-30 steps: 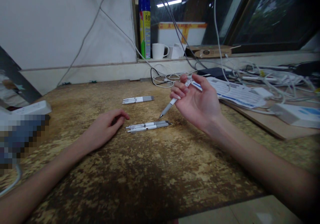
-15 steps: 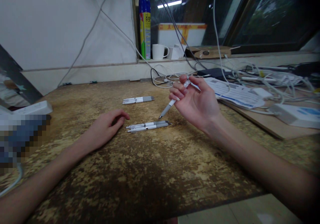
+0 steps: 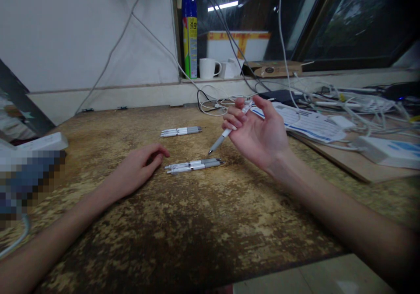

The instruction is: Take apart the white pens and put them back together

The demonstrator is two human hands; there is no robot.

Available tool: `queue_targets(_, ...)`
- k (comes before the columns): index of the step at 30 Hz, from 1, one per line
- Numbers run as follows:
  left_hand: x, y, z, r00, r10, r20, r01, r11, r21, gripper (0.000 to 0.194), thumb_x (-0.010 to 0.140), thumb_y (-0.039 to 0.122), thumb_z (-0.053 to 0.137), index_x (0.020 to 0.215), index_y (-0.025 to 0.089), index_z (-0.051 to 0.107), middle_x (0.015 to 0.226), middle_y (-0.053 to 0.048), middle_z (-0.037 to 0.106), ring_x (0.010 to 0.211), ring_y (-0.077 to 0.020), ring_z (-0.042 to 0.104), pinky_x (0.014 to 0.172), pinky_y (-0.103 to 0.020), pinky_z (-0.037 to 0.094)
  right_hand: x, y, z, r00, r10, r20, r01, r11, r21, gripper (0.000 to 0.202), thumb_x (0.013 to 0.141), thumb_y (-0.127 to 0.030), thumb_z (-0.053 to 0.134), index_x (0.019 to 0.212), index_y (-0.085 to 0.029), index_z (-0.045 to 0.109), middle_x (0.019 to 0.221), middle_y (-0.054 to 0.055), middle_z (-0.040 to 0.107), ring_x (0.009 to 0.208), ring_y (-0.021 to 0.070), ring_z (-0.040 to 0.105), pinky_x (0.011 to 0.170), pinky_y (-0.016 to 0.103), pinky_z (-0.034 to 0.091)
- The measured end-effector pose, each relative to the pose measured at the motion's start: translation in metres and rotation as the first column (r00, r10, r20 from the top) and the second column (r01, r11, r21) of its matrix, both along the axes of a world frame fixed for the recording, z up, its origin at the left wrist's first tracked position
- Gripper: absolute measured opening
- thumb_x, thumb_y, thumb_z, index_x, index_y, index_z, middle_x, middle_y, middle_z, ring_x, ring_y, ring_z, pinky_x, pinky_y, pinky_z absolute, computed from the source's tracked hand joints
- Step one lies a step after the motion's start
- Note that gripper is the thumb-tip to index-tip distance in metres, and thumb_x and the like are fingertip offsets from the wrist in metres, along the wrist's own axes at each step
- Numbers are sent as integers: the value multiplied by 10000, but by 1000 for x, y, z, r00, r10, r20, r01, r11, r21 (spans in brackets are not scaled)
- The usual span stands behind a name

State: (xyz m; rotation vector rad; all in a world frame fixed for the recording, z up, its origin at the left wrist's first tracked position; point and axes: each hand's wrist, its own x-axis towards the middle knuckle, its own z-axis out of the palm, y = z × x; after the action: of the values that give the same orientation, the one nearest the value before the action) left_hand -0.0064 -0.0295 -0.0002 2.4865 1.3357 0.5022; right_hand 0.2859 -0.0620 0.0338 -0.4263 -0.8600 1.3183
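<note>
My right hand is raised palm up above the table, its fingers curled round a white and grey ballpoint pen. The pen slants, with its tip down to the left and its clear top end by the index finger; the thumb stands off it. My left hand rests on the table, fingers loosely bent, thumb apart, nothing in it. Just right of it lie pens side by side, tips to the right. Farther back lies another small row of pens of the same kind.
Papers on a board, tangled cables and a white power strip fill the right side. Another power strip stands at the left. A spray can and a white mug are on the sill.
My right thumb has lifted away from the top end of the pen. The left hand and the pens on the table stay where they were.
</note>
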Motion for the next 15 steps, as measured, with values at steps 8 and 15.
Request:
queue_targets(8,-1,-1,0,1000,-10,-8,10,1000,14,320,1030,381,437,1121,205,688,918,-46,716,826,-228,638,798,-366,471,2,1,1,1000,-15,-15,15,1000,-7,227,1000,-374,519,806,-257,516,662,-26,310,591,165,346,618,318,415)
queue_targets(15,-2,-1,-2,999,-39,16,37,996,78,299,1033,382,457,1100,206,690,979,-55,732,851,-227,650,800,-363,492,3,-5,4,990,-16,139,10,999,42,284,1002,-426,488,771,-263,468,670,-20,286,609,182,339,631,349,400)
